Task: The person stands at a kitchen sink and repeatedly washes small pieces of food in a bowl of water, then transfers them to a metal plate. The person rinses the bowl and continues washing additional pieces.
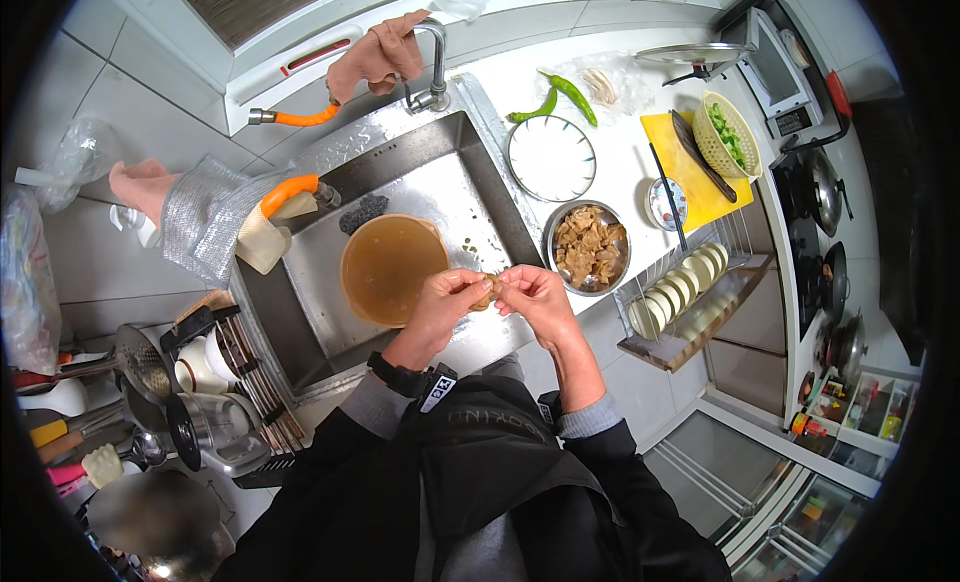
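Observation:
Between the fingers of my left hand [448, 301] and my right hand [536, 297], a small brown piece of food [484, 295] is pinched; the fingertips hide part of it. Both hands are over the front rim of the steel sink [495, 184]. In the sink stands a round basin [394, 271] of murky brown liquid, just left of my left hand. Up and right of my right hand, a steel bowl [589, 248] on the counter holds many similar brown pieces. A dark scouring pad [364, 213] lies behind the basin.
A white plate [552, 158] and green chillies [574, 98] lie on the counter. A yellow cutting board [667, 143] carries a knife [701, 154] and a basket of chopped greens [726, 136]. Chopsticks rest across a small bowl [666, 205]. A drawer rack of bowls [679, 289] is pulled out at right.

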{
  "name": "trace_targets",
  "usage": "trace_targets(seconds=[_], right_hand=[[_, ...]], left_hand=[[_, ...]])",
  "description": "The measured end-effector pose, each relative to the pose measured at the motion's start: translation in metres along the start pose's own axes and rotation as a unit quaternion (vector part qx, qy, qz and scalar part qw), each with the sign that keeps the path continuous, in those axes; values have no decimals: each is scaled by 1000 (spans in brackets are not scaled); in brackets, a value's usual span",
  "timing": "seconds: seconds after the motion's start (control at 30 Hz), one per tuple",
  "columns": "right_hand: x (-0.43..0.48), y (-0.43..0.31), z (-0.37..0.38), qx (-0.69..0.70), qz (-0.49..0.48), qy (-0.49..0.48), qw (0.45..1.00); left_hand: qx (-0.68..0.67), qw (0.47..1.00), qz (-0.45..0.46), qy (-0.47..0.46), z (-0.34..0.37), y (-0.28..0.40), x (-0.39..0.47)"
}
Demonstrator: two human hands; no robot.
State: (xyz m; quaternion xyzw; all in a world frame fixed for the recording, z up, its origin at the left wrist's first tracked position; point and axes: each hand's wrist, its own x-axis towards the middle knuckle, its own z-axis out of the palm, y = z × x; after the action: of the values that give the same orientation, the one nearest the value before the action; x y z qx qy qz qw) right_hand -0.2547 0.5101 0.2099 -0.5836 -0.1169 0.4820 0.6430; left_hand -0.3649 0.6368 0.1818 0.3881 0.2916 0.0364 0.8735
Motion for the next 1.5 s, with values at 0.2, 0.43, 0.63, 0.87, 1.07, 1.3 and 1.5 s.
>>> trace_targets(seconds=[0.2,0.43,0.63,0.87,1.07,1.3,1.5], right_hand=[[-2,1,-1,32,31,56,997],[-4,1,1,-1,55,15,998],[-5,6,2,54,34,6,998],[-9,-5,14,-197,-122,-1,973],[-10,-1,21,-301,-176,5,937],[-10,1,13,-357,-135,-19,924],[-13,0,11,-372,-179,-14,911]], left_hand=[[-8,1000,-14,13,-1,-2,1],[0,1000,24,3,-2,0,0],[-65,997,-28,-8,-4,-1,-1],[-107,991,-75,-37,-6,1,-2],[-123,991,-35,-31,-4,-6,-4],[-78,996,-45,-29,-6,-10,-1],[-101,991,-80,-41,-3,6,-9]])
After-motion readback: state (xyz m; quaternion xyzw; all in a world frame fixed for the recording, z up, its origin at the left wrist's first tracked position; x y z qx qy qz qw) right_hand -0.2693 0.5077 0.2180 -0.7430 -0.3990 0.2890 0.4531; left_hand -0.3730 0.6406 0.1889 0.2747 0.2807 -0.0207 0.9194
